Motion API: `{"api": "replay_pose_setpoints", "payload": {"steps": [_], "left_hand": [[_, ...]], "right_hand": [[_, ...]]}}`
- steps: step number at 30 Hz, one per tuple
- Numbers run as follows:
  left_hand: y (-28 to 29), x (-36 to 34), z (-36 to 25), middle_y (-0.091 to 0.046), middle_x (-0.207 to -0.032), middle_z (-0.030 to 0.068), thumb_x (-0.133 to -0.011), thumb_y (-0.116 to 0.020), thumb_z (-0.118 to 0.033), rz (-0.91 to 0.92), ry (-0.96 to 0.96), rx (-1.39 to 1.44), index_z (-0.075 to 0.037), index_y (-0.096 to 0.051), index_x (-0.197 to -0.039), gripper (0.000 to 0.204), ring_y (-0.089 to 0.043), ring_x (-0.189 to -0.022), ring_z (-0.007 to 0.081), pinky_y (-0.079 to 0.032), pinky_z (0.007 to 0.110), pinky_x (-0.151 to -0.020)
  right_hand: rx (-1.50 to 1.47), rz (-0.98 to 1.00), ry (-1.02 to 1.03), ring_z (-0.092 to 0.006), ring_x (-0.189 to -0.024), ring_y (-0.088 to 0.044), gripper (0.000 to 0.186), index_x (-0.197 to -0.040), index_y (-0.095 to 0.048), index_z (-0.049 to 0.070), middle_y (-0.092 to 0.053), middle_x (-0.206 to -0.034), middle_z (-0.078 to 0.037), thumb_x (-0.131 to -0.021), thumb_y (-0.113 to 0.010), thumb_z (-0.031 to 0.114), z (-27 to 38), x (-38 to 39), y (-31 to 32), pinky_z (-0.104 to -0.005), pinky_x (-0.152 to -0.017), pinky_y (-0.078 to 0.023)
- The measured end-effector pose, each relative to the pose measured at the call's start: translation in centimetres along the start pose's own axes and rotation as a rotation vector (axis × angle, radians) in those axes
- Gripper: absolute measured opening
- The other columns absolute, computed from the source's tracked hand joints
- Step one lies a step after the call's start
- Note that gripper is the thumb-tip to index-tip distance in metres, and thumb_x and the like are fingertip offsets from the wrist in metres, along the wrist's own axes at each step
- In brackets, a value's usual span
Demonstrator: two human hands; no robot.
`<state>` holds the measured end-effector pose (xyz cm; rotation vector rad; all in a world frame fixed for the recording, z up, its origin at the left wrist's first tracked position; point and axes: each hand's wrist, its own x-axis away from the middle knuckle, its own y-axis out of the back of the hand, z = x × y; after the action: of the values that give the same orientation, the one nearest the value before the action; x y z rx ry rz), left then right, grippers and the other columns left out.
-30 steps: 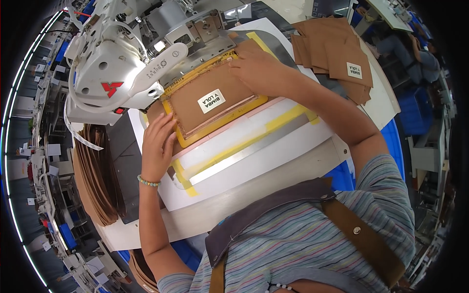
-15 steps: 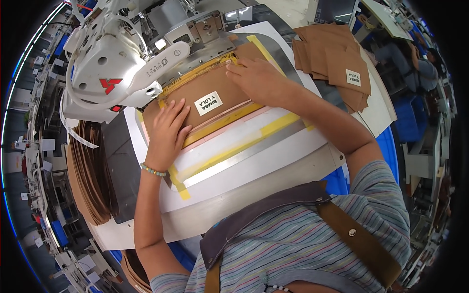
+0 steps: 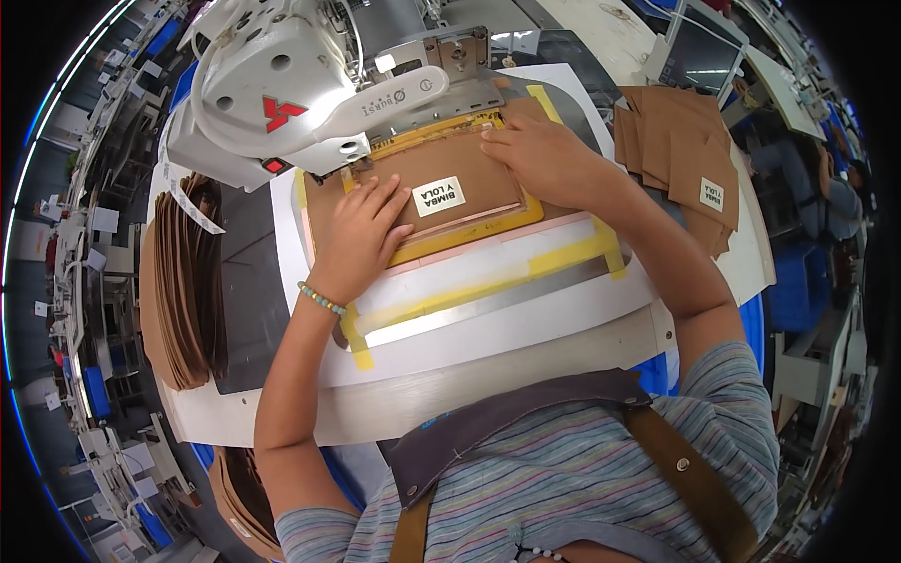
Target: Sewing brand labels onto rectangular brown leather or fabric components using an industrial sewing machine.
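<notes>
A brown panel (image 3: 469, 161) with a white printed label (image 3: 439, 196) lies flat inside a yellow-edged frame (image 3: 450, 246) beneath the sewing machine head (image 3: 282, 84). My left hand (image 3: 361, 235) rests on the panel's left side, fingers spread and flat, a beaded bracelet at its wrist. On the panel's far right part lies my right hand (image 3: 549, 161), palm down with fingers stretched toward the frame's back edge. Neither hand grips anything. The panel's right end is partly hidden under my right hand.
A white sheet (image 3: 526, 314) with yellow tape strips surrounds the frame. Several brown pieces (image 3: 657, 141) lie fanned at the right, the top one labelled. A thick stack of brown pieces (image 3: 183, 291) stands at the left. A screen (image 3: 699, 61) is at the back right.
The whole view has shifted, so machine, table and hands sit farther right in the picture. Both hands stay on the panel in nearly the same places.
</notes>
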<state>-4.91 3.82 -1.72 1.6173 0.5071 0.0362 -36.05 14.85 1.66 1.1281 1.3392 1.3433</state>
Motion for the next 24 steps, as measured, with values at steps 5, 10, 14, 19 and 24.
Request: {"api": "replay_pose_setpoints", "payload": {"steps": [5, 10, 14, 19, 24], "left_hand": [[-0.1, -0.1, -0.2, -0.060, -0.155, 0.0171, -0.103, -0.071, -0.029, -0.009, 0.020, 0.002, -0.006, -0.063, -0.146, 0.049, -0.055, -0.142, 0.0414, -0.045, 0.051, -0.118], [0.1, -0.4, -0.3, -0.059, -0.155, 0.0182, -0.105, -0.069, -0.030, -0.005, 0.025, 0.039, -0.006, -0.063, -0.146, 0.048, -0.055, -0.143, 0.0415, -0.046, 0.050, -0.117], [0.1, -0.4, -0.5, -0.058, -0.156, 0.0185, -0.105, -0.069, -0.031, 0.014, 0.025, 0.045, -0.005, -0.063, -0.146, 0.049, -0.054, -0.144, 0.0421, -0.046, 0.050, -0.117], [0.2, -0.3, -0.4, -0.058, -0.157, 0.0190, -0.105, -0.069, -0.031, 0.020, 0.036, 0.055, -0.004, -0.064, -0.145, 0.049, -0.053, -0.145, 0.0421, -0.046, 0.050, -0.118], [0.1, 0.0, -0.1, -0.057, -0.157, 0.0194, -0.105, -0.069, -0.030, 0.016, 0.035, 0.038, -0.003, -0.065, -0.144, 0.047, -0.053, -0.145, 0.0415, -0.045, 0.049, -0.118]], "right_hand": [[-0.031, -0.051, 0.031, -0.0266, -0.131, -0.059, 0.042, -0.142, -0.068, 0.008, -0.065, -0.152, -0.005, -0.101, -0.059, 0.006, -0.1, -0.2, -0.3, -0.0396, -0.109, -0.054], [-0.029, -0.176, 0.163, -0.0263, -0.122, -0.062, 0.040, -0.138, -0.071, 0.010, -0.071, -0.142, -0.003, -0.100, -0.061, 0.006, 0.2, -1.3, -1.3, -0.0372, -0.103, -0.057], [-0.050, -0.233, 0.183, -0.0258, -0.121, -0.062, 0.038, -0.134, -0.073, 0.008, -0.072, -0.138, -0.001, -0.097, -0.063, 0.007, 0.8, -2.3, -2.4, -0.0362, -0.102, -0.057], [-0.032, -0.214, 0.251, -0.0259, -0.122, -0.063, 0.039, -0.130, -0.075, 0.005, -0.073, -0.137, -0.002, -0.091, -0.069, 0.005, 1.7, -3.3, -2.0, -0.0353, -0.103, -0.058], [-0.043, -0.244, 0.282, -0.0264, -0.121, -0.065, 0.035, -0.124, -0.078, 0.004, -0.074, -0.135, -0.004, -0.090, -0.071, 0.004, 2.9, -4.4, -2.0, -0.0355, -0.100, -0.059]]}}
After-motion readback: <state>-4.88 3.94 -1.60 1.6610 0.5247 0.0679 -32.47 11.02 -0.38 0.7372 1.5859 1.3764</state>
